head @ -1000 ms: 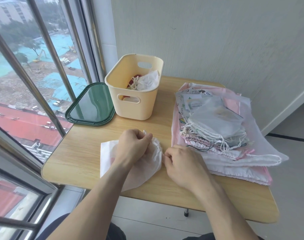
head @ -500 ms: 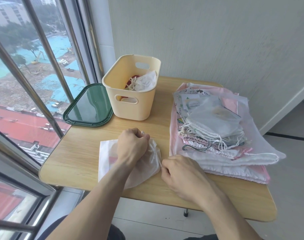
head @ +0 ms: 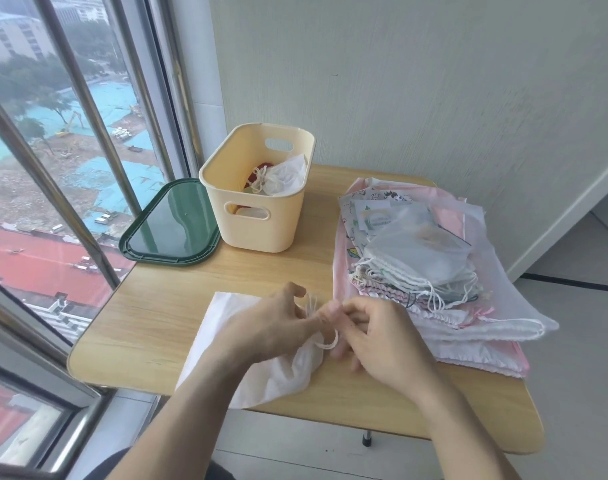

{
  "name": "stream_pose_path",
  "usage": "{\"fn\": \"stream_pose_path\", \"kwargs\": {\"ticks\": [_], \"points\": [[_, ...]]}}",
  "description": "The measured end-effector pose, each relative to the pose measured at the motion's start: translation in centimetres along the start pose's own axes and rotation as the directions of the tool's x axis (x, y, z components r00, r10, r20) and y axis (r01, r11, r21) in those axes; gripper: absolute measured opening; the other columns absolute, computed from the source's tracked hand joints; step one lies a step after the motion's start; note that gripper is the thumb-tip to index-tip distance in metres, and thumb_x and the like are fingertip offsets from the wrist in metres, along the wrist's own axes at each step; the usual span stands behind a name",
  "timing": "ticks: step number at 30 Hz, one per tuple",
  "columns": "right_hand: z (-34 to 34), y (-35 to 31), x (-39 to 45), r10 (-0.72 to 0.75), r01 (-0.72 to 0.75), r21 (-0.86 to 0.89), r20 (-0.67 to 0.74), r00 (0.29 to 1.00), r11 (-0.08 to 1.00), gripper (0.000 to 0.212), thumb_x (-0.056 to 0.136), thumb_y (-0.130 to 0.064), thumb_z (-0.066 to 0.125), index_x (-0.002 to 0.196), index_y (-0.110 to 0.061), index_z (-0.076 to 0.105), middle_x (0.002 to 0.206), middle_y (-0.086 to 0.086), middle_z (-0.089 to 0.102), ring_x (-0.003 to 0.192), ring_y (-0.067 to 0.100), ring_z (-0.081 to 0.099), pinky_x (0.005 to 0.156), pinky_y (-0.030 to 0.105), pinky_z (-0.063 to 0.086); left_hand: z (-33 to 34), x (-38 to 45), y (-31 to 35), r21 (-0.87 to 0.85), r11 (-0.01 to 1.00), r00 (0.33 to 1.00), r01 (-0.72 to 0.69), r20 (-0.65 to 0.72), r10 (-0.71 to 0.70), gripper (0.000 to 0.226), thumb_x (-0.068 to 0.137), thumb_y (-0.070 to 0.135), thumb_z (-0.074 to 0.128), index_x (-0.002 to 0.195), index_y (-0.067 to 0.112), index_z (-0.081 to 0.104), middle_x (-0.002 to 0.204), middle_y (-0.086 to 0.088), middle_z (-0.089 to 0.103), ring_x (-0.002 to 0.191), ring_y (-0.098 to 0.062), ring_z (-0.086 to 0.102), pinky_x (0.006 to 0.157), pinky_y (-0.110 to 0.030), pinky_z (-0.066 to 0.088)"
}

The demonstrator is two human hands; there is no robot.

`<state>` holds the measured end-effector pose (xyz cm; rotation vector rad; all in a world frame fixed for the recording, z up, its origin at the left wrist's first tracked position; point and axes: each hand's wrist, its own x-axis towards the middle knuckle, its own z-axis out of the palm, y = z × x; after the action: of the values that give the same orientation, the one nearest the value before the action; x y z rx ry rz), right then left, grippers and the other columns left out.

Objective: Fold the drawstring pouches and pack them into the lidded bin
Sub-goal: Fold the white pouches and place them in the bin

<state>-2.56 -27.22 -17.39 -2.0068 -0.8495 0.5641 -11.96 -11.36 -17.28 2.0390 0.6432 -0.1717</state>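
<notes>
Cord is what both my hands are working: my left hand [head: 278, 323] pins the gathered mouth of the white pouch [head: 261, 368] flat, near the front of the bin [head: 257, 206], so it cannot slide, while my right hand [head: 375, 341] pinches the drawstring loop [head: 330, 341]. The bin stands open, a few pouches already inside, its green lid [head: 171, 226] just left of it and the unfolded stack [head: 416, 271] to its right.
</notes>
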Motion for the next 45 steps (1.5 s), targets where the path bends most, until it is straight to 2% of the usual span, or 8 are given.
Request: {"fn": "stream_pose_path", "kwargs": {"ticks": [7, 13, 18, 22, 26, 34, 38, 45], "points": [[0.6, 0.1, 1.1, 0.027, 0.051, 0.379, -0.199, 0.98, 0.924, 0.01, 0.1, -0.014, 0.059, 0.105, -0.008, 0.066, 0.091, 0.011, 0.073, 0.078, 0.029, 0.074, 0.065, 0.05, 0.062, 0.4, -0.3, -0.7, 0.226, 0.943, 0.967, -0.244, 0.135, 0.218, 0.026, 0.074, 0.033, 0.078, 0.097, 0.027, 0.068, 0.084, 0.01, 0.069, 0.079, -0.011, 0.066, 0.081, -0.04, 0.056], [0.9, 0.6, 1.4, -0.044, 0.08, 0.412, -0.097, 0.994, 0.908, 0.043, 0.092, -0.045, 0.053, 0.125, -0.019, 0.058, 0.123, 0.004, 0.066, 0.113, 0.012, 0.066, 0.089, 0.027, 0.055, -1.7, -1.0, -0.9, -0.383, 0.838, 0.89, -0.388, 0.079, 0.448, 0.012, 0.083, 0.018, 0.07, 0.095, 0.015, 0.071, 0.074, 0.007, 0.055, 0.073, -0.012, 0.053, 0.077, -0.032, 0.046], [1.5, 0.2, 1.3, 0.028, -0.091, 0.539, 0.126, 0.992, 0.837, 0.078, 0.077, -0.069, 0.065, 0.143, -0.036, 0.041, 0.149, 0.004, 0.05, 0.113, 0.022, 0.069, 0.104, 0.057, 0.047, -2.1, -0.6, -1.3, -0.745, 0.567, 0.906, -0.35, -0.117, 0.406, 0.049, 0.07, 0.018, 0.077, 0.118, 0.015, 0.069, 0.071, 0.005, 0.051, 0.069, -0.01, 0.053, 0.071, -0.022, 0.048], [2.0, -0.9, 1.2, -0.2, -0.082, 0.657, 0.343, 0.918, 0.749, 0.088, 0.078, -0.037, 0.084, 0.15, -0.021, 0.038, 0.144, 0.005, 0.057, 0.131, 0.025, 0.057, 0.104, 0.042, 0.049, -1.6, -0.4, -0.8, -0.889, 0.353, 0.931, -0.292, -0.18, 0.316, 0.057, 0.059, 0.011, 0.077, 0.115, 0.014, 0.07, 0.07, -0.001, 0.049, 0.069, -0.017, 0.049, 0.075, -0.032, 0.042], [3.5, -0.7, 1.6, -0.196, 0.136, 0.423, 0.102, 0.975, 0.896, 0.078, 0.07, 0.002, 0.086, 0.137, -0.018, 0.051, 0.126, -0.003, 0.067, 0.12, 0.013, 0.062, 0.094, 0.024, 0.05, -1.0, -0.3, -0.3, -0.908, 0.263, 0.933, -0.327, -0.266, 0.243, 0.057, 0.053, 0.005, 0.075, 0.109, 0.014, 0.072, 0.076, -0.01, 0.043, 0.069, -0.021, 0.045, 0.071, -0.032, 0.039], [3.9, 1.1, 1.8, -0.064, 0.165, 0.374, -0.266, 0.962, 0.913, 0.07, 0.086, 0.009, 0.067, 0.138, -0.035, 0.047, 0.119, -0.016, 0.07, 0.1, 0.015, 0.071, 0.074, 0.035, 0.059, -1.4, -0.2, -1.0, -0.791, 0.404, 0.882, -0.459, -0.459, 0.103, 0.056, 0.068, -0.015, 0.053, 0.114, 0.013, 0.064, 0.074, 0.003, 0.052, 0.07, -0.018, 0.043, 0.067, -0.028, 0.042], [2.7, 0.2, 1.3, -0.038, 0.138, 0.446, -0.226, 0.973, 0.884, 0.079, 0.089, 0.006, 0.064, 0.142, -0.047, 0.041, 0.132, -0.006, 0.065, 0.086, 0.014, 0.068, 0.052, 0.015, 0.046, -0.7, -0.5, -0.8, -0.774, 0.514, 0.902, -0.37, -0.432, 0.0, 0.055, 0.064, 0.005, 0.058, 0.117, 0.017, 0.062, 0.078, 0.002, 0.051, 0.069, -0.017, 0.047, 0.063, -0.033, 0.038], [1.2, -0.6, 1.3, -0.089, 0.068, 0.717, -0.008, 0.996, 0.694, 0.041, 0.091, 0.008, 0.054, 0.115, -0.019, 0.073, 0.111, 0.009, 0.075, 0.095, 0.029, 0.074, 0.081, 0.048, 0.043, -0.5, -0.5, -0.5, -0.712, 0.687, 0.964, -0.145, -0.259, -0.065, 0.083, 0.064, 0.046, 0.079, 0.135, 0.017, 0.048, 0.125, -0.007, 0.065, 0.109, -0.028, 0.067, 0.1, -0.05, 0.051]]}}
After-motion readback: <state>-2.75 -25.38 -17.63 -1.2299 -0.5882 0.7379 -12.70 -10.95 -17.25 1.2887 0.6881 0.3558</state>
